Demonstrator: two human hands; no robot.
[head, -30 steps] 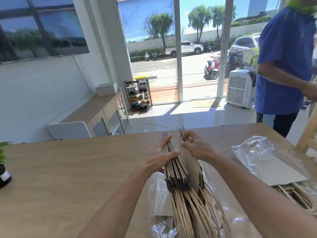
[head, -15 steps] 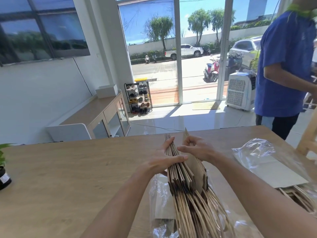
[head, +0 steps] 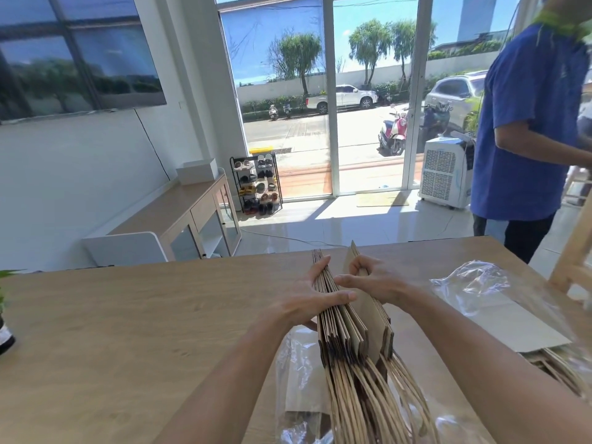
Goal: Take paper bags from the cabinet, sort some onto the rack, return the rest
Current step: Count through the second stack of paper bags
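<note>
A thick stack of flat brown paper bags (head: 352,331) stands on edge on the wooden table (head: 128,331), with the twisted paper handles fanning toward me. My left hand (head: 307,302) grips the left part of the stack, thumb lying across the top edges. My right hand (head: 374,280) pinches the top edge of a few bags on the right side and holds them apart from the rest. Clear plastic wrap (head: 301,379) lies under the stack.
A second pack of bags in clear plastic (head: 499,309) lies on the table's right. A person in a blue shirt (head: 531,123) stands at the far right corner beside a wooden frame (head: 573,251). A potted plant (head: 4,315) sits at the left edge. A low cabinet (head: 192,219) lines the left wall.
My right fingers have shifted along the top edges, peeling a few bags further from the stack. The left hand keeps its hold, and the stack stays in place.
</note>
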